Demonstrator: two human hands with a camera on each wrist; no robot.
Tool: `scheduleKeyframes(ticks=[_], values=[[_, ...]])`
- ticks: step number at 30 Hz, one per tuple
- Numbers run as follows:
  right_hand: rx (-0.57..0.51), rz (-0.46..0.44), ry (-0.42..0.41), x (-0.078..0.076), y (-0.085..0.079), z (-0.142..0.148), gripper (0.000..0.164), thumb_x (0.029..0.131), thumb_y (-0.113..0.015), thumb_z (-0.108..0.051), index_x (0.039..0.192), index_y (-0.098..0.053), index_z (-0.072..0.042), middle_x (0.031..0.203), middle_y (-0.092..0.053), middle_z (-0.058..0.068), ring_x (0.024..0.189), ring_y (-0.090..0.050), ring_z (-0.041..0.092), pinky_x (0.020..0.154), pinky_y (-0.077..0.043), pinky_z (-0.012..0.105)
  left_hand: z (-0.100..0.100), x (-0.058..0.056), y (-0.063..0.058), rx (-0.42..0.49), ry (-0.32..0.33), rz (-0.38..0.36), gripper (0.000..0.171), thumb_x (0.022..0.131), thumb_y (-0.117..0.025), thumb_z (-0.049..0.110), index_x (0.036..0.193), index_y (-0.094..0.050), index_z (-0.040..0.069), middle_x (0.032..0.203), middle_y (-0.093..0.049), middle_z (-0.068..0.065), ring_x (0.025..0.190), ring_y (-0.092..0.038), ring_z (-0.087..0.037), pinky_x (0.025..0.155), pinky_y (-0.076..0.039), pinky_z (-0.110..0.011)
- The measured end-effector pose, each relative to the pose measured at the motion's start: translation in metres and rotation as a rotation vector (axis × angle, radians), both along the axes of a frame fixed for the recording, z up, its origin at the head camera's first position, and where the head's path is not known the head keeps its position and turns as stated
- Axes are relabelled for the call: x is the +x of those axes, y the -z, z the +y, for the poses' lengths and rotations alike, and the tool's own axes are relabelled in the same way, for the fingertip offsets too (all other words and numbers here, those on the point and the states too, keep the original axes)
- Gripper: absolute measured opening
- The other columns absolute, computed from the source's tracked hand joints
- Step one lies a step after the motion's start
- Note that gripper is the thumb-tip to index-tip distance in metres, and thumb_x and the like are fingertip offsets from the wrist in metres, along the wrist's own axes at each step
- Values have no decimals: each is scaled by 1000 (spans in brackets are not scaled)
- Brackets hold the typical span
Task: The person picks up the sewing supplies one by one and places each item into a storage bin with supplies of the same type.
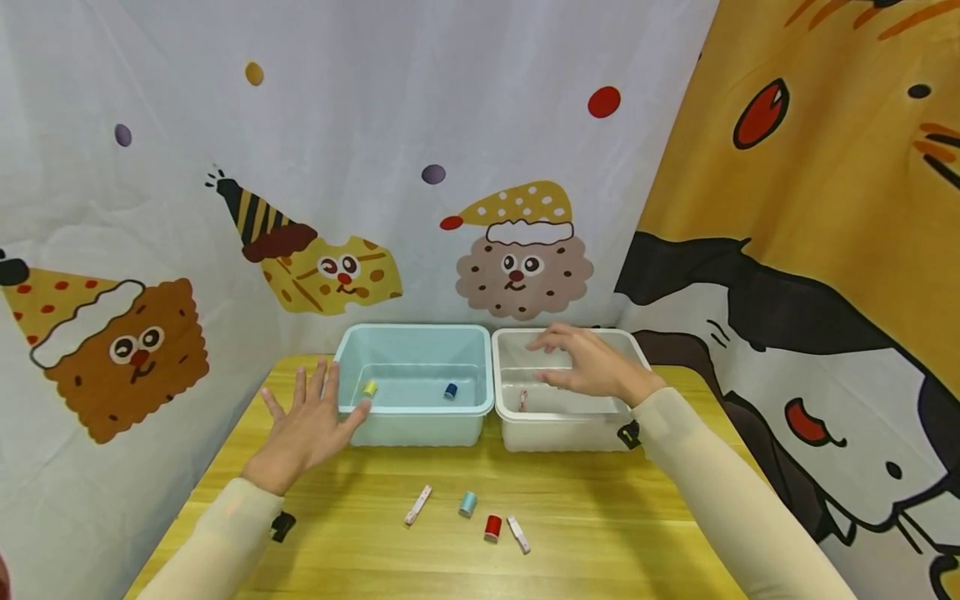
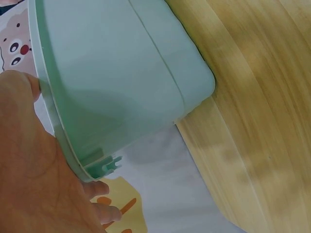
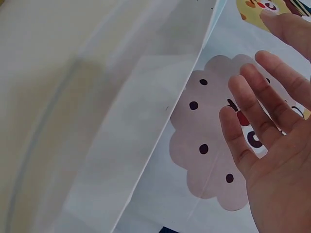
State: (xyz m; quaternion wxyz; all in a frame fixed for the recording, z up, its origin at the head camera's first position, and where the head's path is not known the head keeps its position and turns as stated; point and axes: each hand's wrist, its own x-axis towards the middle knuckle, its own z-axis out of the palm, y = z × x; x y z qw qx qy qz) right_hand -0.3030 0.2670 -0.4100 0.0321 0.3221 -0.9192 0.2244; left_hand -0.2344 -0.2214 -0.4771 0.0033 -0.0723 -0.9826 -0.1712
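Cream sleeve (image 1: 213, 537) at lower left leads to the left hand (image 1: 303, 425), fingers spread, holding nothing, by the left end of the blue bin (image 1: 420, 429). That smooth plastic box, at centre, lies lengthwise left to right, with a yellow spool (image 1: 371, 388) and navy spool (image 1: 451, 391) inside. At bottom centre, a slim patterned strip (image 1: 417, 505) points to upper right; then come a cyan spool (image 1: 468, 504), red spool (image 1: 492, 528) and white strip (image 1: 518, 535) slanting to lower right. Over the white bin (image 1: 562, 433), the right hand (image 1: 588, 362) is empty, fingers apart.
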Motion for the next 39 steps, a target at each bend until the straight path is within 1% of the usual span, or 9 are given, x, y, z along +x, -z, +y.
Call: scheduleKeyframes(ticks=[3, 8, 15, 17, 23, 27, 29, 33, 39], values=[[5, 14, -14, 5, 2, 2, 47, 105, -91, -32, 149, -80, -18, 146, -76, 3, 131, -75, 28, 112, -64, 55, 0, 0, -1, 3, 0, -4, 113, 116, -37, 82, 186, -11, -2, 194, -1, -32, 178, 4, -65, 123, 19, -100], [26, 65, -54, 11, 8, 5, 46, 104, -91, -31, 147, -80, -17, 146, -77, 1, 132, -76, 27, 113, -64, 54, -1, -1, 0, 10, 2, -6, 113, 116, -38, 82, 186, -10, -2, 195, -2, -31, 178, 5, -64, 123, 21, -99], [-6, 49, -88, 20, 15, 9, 44, 104, -92, -25, 145, -81, -16, 141, -79, 5, 127, -77, 25, 110, -66, 55, -1, -2, 1, 5, 4, -6, 115, 115, -38, 83, 186, -8, -2, 196, -7, -29, 179, 5, -62, 123, 22, -98], [-2, 54, -94, 23, 17, 10, 44, 103, -92, -25, 144, -81, -16, 141, -79, 4, 126, -77, 23, 109, -67, 52, -1, -3, 2, 3, 4, -4, 115, 115, -38, 84, 186, -9, -2, 196, -7, -28, 179, 5, -62, 123, 21, -98], [10, 90, -123, 33, 21, 11, 45, 102, -93, -26, 144, -81, -14, 141, -78, 3, 127, -78, 26, 105, -68, 50, -2, -3, 2, -2, 6, -2, 115, 115, -38, 84, 186, -9, -3, 195, -7, -28, 179, 4, -62, 123, 21, -99], [7, 101, -133, 40, 24, 11, 47, 103, -93, -27, 146, -81, -17, 143, -77, 0, 125, -78, 20, 105, -69, 49, -2, -4, 1, 0, 9, -4, 116, 115, -38, 84, 186, -8, -3, 196, -6, -28, 179, 4, -62, 123, 21, -99], [4, 113, -140, 44, 26, 10, 46, 103, -93, -27, 146, -81, -17, 143, -77, -1, 125, -78, 20, 105, -69, 48, -2, -4, 1, 3, 10, -4, 115, 115, -38, 83, 186, -8, -3, 196, -4, -28, 179, 5, -62, 123, 22, -98], [0, 131, -145, 52, 30, 10, 45, 103, -93, -27, 146, -81, -19, 146, -76, -3, 129, -77, 20, 107, -69, 47, -3, -3, 0, 5, 10, -6, 115, 115, -38, 83, 186, -7, -2, 196, -3, -27, 179, 6, -62, 123, 22, -98], [3, 145, -147, 62, 40, 8, 48, 102, -95, -30, 147, -80, -23, 149, -74, 0, 135, -74, 18, 112, -66, 47, -2, -3, 0, 6, 9, -11, 115, 115, -39, 83, 186, -8, -2, 196, -6, -28, 179, 5, -63, 123, 21, -98]])
